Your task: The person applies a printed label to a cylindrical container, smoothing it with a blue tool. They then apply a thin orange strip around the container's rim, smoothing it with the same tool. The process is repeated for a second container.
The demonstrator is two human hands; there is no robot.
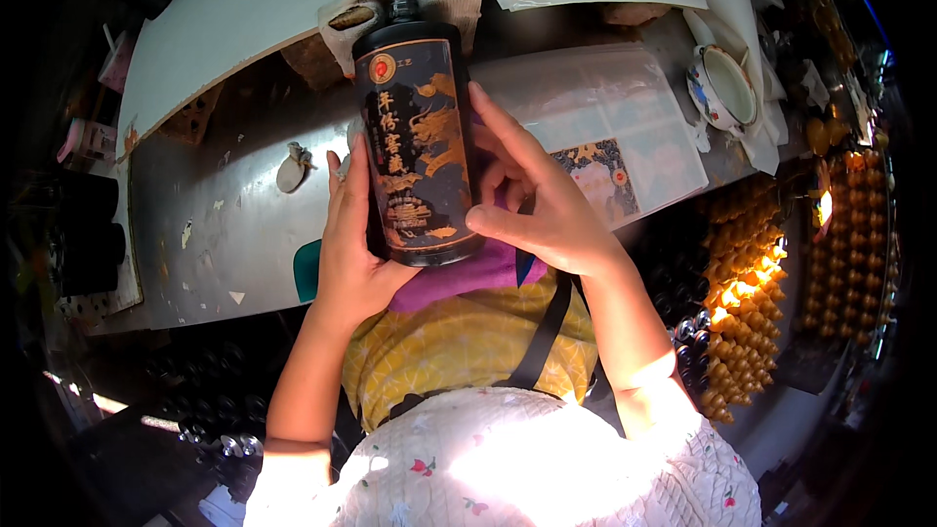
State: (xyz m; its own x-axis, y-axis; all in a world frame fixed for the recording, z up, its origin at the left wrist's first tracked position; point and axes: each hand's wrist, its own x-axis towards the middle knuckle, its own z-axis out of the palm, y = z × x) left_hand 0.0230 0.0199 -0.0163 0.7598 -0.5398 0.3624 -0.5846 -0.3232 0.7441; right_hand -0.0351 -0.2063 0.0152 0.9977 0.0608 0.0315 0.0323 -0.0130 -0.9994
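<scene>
Grey metal desk [195, 259], smooth, scuffed; above its near part, an opaque black cylindrical bottle [418, 151], gold-patterned, narrow-necked, contents hidden, is clasped at its sides between left hand [356, 239] and right hand [547, 210], fingers curved around it. Farther right, a rounded white bowl [699, 88], decorated outside, contents unclear; left of the bottle, a small pale pouch-like object [290, 176] on bare metal.

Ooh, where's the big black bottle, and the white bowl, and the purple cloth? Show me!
Black bottle [415, 148]: head view, middle of its decorated front.
White bowl [726, 88]: head view, its inside wall.
Purple cloth [457, 281]: head view, the part below the bottle.
</scene>
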